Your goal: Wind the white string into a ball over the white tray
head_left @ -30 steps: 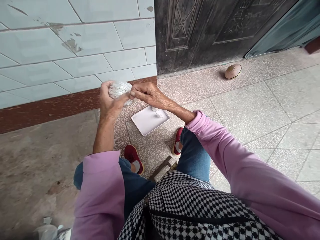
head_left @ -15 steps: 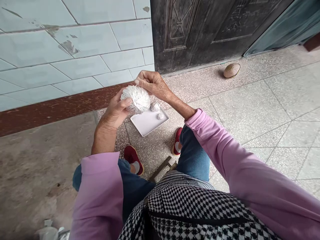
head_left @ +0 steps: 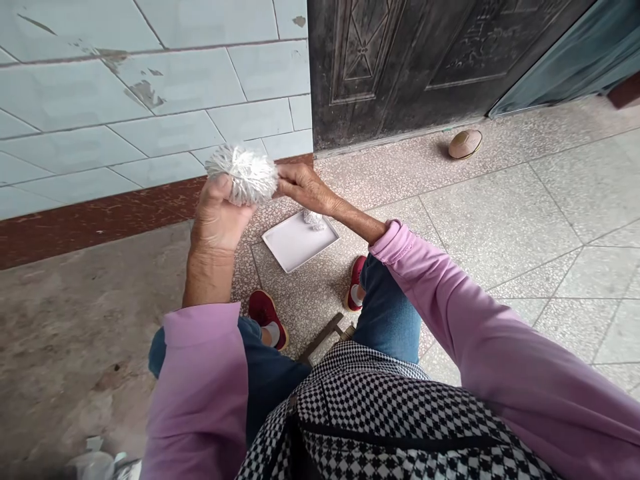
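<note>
A round white pom-pom [head_left: 244, 175] of many thin, shiny strips is held up in front of the tiled wall. My left hand [head_left: 217, 213] grips it from below and the left, with the thumb pressed on its near side. At its right edge, my right hand [head_left: 305, 187] has its fingers pinched against the strips; the fingertips are partly hidden behind the ball. Below, on the floor, lies a shallow white tray [head_left: 293, 247]. Small silvery-white balls [head_left: 314, 217] sit at the tray's far right corner, partly covered by my right wrist.
A dark panelled door [head_left: 380, 73] stands ahead, beside the pale tiled wall [head_left: 170, 80]. A brownish rounded object [head_left: 465, 143] lies near the doorstep. Between my red shoes [head_left: 263, 310] and the seat is a metal or wooden bar [head_left: 323, 339]. Clear plastic containers [head_left: 95, 463] stand at bottom left.
Both hands have moved left with the pom-pom, and it is turned and raised slightly. My right hand has come down from above the ball to its right side. More of the tray shows.
</note>
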### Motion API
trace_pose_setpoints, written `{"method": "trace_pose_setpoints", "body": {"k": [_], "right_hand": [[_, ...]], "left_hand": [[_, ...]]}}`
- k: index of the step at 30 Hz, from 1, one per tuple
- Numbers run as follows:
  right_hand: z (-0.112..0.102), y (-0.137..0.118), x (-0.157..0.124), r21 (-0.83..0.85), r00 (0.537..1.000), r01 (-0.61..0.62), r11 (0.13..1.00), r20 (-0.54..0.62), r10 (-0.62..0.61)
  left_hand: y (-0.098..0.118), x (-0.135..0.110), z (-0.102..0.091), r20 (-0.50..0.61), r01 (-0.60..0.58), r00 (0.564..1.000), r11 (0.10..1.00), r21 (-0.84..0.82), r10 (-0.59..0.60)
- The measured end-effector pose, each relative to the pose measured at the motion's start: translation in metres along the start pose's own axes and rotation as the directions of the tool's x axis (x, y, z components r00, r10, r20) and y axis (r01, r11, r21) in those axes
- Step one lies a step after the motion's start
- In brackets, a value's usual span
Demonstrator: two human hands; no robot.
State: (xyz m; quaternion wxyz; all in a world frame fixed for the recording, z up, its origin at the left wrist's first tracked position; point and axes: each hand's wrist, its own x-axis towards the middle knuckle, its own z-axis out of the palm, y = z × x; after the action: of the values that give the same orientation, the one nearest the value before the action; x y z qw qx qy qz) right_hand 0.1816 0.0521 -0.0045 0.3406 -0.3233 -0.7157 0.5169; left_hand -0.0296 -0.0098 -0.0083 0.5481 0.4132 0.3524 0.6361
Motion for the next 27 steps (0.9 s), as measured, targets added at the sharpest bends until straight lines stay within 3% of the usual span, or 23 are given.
{"method": "trace_pose_setpoints", "body": {"k": [4,10,14,18,23,27], "right_hand": [[0.011,-0.025,-0.018,-0.191,0.994,-0.015,0.982,0.101,0.035],[0.017,-0.042,-0.024,-0.179,0.986,0.044,0.983,0.165,-0.014],[0.006,-0.04,-0.019,-0.14,0.995,0.087,0.986,0.062,-0.079],[-0.009,-0.036,-0.014,-0.081,0.999,0.027,0.996,-0.029,-0.03],[-0.023,-0.026,-0.005,-0.051,0.992,-0.012,0.999,-0.129,0.005],[-0.026,-0.018,-0.001,-0.012,0.99,-0.003,1.0,-0.141,0.001]], "left_hand": [[-0.011,0.011,-0.015,-0.149,-0.083,0.985,0.995,0.045,0.089],[-0.034,0.024,-0.033,-0.272,-0.168,0.935,0.96,0.223,0.227],[-0.042,0.025,-0.04,-0.225,-0.135,0.951,0.939,0.316,0.213],[-0.039,0.016,-0.034,-0.123,-0.075,0.984,0.926,0.37,0.129],[-0.024,0.003,-0.02,0.063,0.054,0.995,0.962,0.268,-0.073],[-0.014,-0.003,-0.012,0.12,0.163,0.975,0.968,0.188,-0.188]]}}
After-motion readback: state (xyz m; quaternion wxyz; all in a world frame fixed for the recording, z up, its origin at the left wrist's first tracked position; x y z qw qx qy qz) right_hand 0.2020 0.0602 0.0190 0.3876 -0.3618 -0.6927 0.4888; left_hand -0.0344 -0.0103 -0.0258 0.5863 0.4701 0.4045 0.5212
